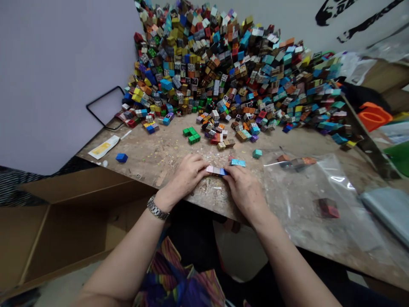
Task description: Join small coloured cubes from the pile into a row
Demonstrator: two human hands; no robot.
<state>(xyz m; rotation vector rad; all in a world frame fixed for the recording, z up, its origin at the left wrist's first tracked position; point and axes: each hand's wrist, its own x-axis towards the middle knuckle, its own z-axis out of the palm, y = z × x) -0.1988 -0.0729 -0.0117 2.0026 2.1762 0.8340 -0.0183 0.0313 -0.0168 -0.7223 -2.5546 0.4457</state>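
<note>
Both hands meet near the table's [159, 157] front edge: the left hand [187, 172] and right hand [243, 187] pinch opposite ends of a short row of cubes [216, 171]. A huge pile of cubes [230, 72] fills the far side.

The fingertips of the left hand [187, 172] and the right hand [243, 187] are covering the ends of the short row of cubes [216, 171] near the desk's front edge, so its full length is staying hidden. The prints on the cube heap [230, 72] are showing too small to read. The clear plastic bags [319, 200] are blurring the cubes inside. The cardboard box [47, 230] is running off the left edge.
</note>
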